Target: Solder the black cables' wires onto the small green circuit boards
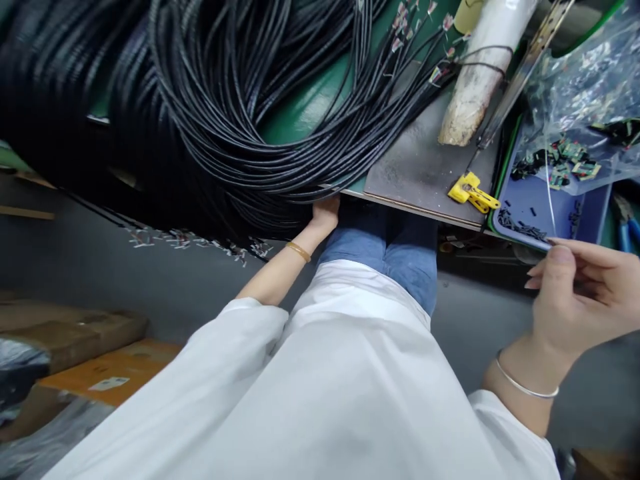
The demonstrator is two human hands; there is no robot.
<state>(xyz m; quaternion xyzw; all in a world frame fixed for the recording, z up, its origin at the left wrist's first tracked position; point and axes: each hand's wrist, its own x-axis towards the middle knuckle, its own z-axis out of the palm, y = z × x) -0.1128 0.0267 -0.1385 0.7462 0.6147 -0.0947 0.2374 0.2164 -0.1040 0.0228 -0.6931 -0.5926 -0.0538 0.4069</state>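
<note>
Black cables (pixel 280 163) overlap left hand (pixel 327 212) (carton label (pixel 109 383) illegible).

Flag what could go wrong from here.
1. The black cables drape over the edge of the bench; they might slide off or snag the left hand, partly hidden beneath them.
2. The tip of what looks like a soldering iron sits close to the yellow clip; if hot, it could melt it.
3. The right hand is by the blue tray; a bump might scatter its small black pieces.
</note>
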